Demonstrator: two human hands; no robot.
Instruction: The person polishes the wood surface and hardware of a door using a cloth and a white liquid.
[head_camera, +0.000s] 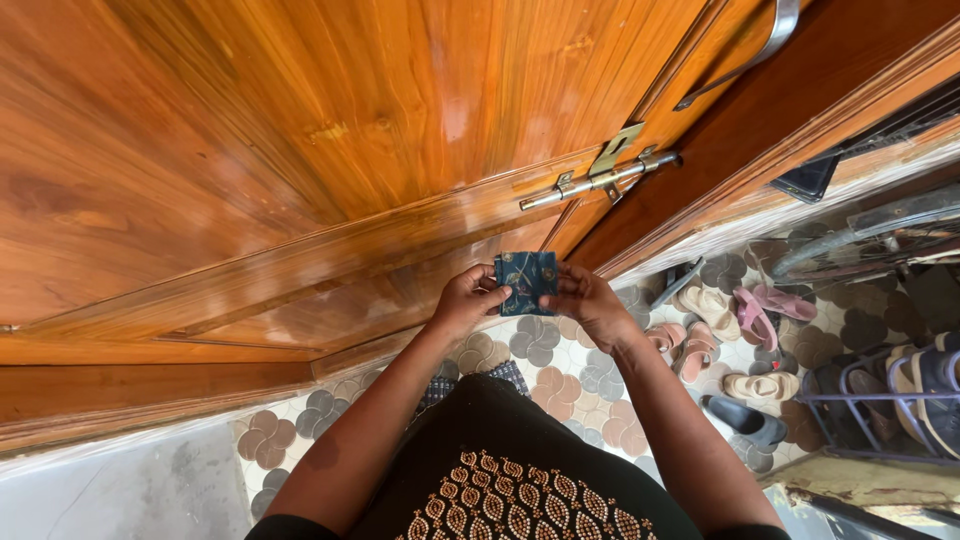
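Both the left hand (468, 298) and right hand (585, 300) pinch a small dark patterned pouch (526, 280) by its edges, which could slip to the tiled floor (570, 385) if either loosens.

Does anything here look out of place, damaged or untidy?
Only the sandals and shoes lie scattered in loose pairs on the patterned tile floor beside the shoe rack. Both hands hold a small blue pouch; the door bolt looks intact.

Head-worn view, looking steeply down, close to wooden door (300, 150)
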